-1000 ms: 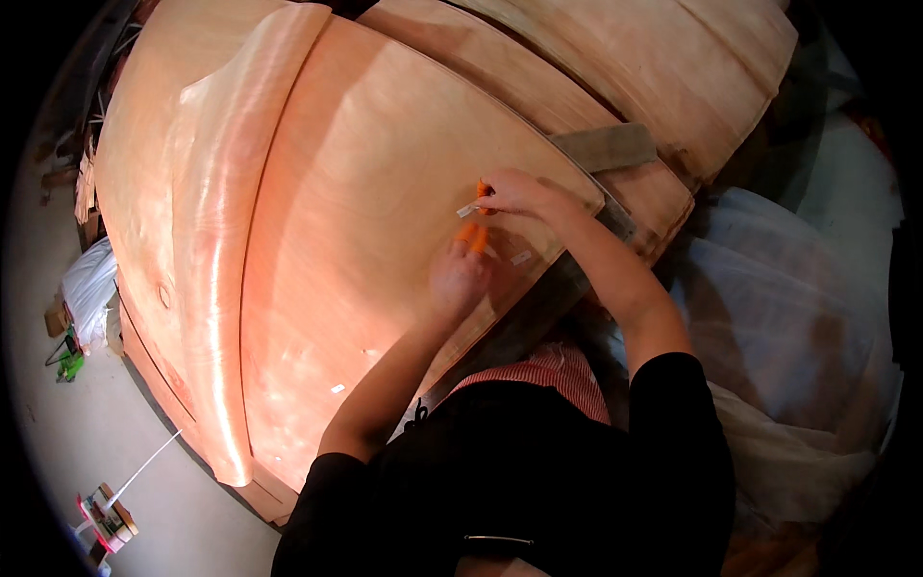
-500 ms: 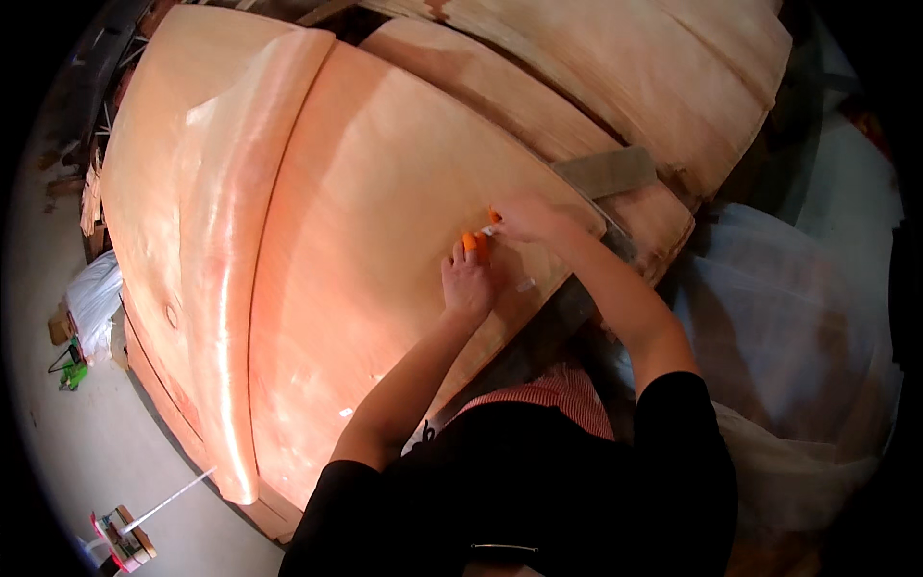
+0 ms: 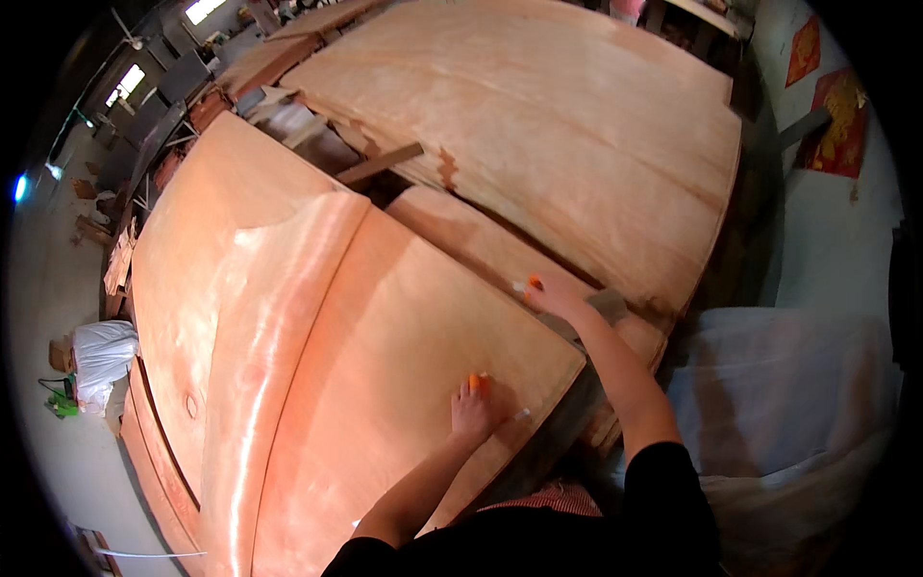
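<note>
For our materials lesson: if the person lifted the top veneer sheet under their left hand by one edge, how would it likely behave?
The top veneer sheet would probably flop and sag, since it looks very thin and already lies in waves over the stack. It seems light for its breadth. It may well split or tear: a neighbouring sheet shows ragged, broken edges. The left hand presses flat on it.

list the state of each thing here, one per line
left hand: pressed flat on the front veneer sheet, orange-tipped finger showing
right hand: stretched out to the sheet's far edge, grip closed on a small orange-tipped tool
front veneer sheet: lying flat on the stack, glossy
large rear veneer sheet: lying flat, split and ragged at its near edge
white bag: lying on the floor
</note>
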A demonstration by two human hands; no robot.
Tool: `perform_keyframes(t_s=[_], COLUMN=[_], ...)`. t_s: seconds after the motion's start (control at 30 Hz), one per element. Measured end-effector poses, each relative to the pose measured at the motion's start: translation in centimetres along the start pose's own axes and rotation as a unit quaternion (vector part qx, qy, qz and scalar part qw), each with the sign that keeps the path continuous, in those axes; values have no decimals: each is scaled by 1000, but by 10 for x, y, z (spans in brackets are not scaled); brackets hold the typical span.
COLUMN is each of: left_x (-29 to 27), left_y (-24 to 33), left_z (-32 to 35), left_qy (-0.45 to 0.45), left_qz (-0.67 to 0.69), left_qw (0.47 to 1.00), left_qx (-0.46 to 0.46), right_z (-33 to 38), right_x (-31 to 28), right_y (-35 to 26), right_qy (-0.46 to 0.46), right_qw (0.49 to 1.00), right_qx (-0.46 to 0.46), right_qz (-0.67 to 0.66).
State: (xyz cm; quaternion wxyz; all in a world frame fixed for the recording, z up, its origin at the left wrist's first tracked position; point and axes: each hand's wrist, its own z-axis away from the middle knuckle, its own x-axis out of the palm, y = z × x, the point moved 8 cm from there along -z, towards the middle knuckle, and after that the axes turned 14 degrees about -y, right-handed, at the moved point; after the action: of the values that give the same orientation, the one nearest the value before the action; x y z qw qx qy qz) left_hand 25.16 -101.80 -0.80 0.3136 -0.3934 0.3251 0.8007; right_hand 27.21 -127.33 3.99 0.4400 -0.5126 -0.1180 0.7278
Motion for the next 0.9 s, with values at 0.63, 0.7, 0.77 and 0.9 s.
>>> perform_keyframes(t_s=[0.63,0.7,0.77,0.9], left_x=[81,70,42,-29], left_y=[-132,-193,-270,-405], left_z=[253,274,317,400], left_qy=[121,125,182,401], left_qz=[83,65,82,-43], left_qw=[988,987,953,890], left_qx=[-35,-75,-227,-214], right_z=[184,184,185,190], right_x=[218,223,228,236], right_y=[135,122,107,86], right_qy=[107,106,103,76], right_qw=[664,666,682,712], right_qx=[49,44,48,32], right_qz=[-739,-737,-722,-698])
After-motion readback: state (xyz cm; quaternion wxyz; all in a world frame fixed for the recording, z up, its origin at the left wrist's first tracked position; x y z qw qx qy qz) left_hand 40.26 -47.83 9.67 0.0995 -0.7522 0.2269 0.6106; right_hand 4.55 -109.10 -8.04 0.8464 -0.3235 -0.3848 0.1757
